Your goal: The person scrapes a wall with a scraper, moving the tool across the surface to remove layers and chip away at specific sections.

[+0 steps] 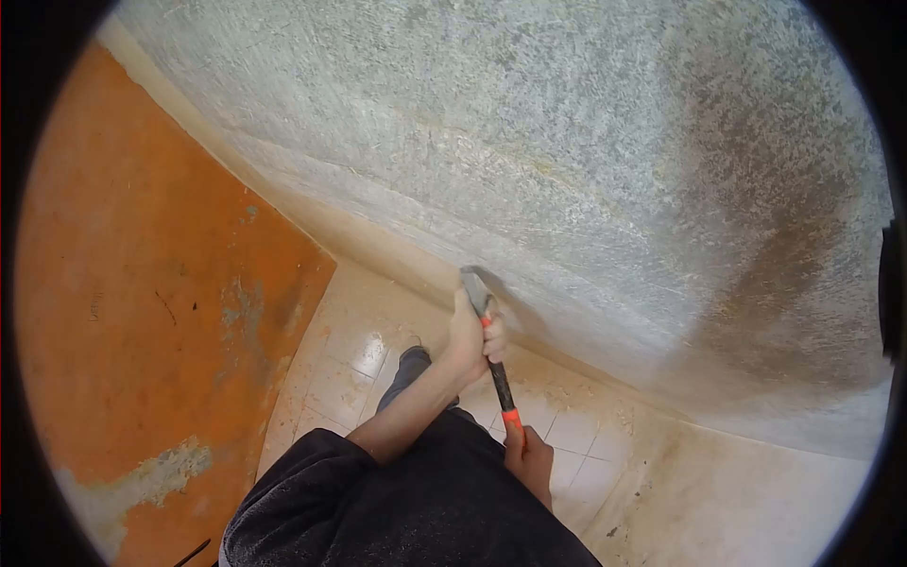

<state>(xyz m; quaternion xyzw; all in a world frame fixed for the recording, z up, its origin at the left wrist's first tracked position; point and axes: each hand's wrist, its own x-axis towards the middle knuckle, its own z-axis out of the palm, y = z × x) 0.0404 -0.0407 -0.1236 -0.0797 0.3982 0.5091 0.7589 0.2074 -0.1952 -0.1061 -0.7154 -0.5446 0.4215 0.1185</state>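
My left hand (468,338) is wrapped round the upper part of a scraper (501,383) with a black and orange handle, close below its grey metal head. Lower down, my right hand (530,463) grips the orange end of the same handle. The scraper slants up and to the left. Its head lies against or just in front of the lower part of a mottled grey-white wall (567,189), which carries many short scrape marks. Whether the blade edge touches the wall cannot be made out.
An orange wall (142,283) with worn patches stands at the left and meets the scraped wall in a corner. Pale floor tiles (342,383) with crumbs and flakes lie below. A shoe (414,353) is near the wall's foot. A dark shadow falls on the wall at right.
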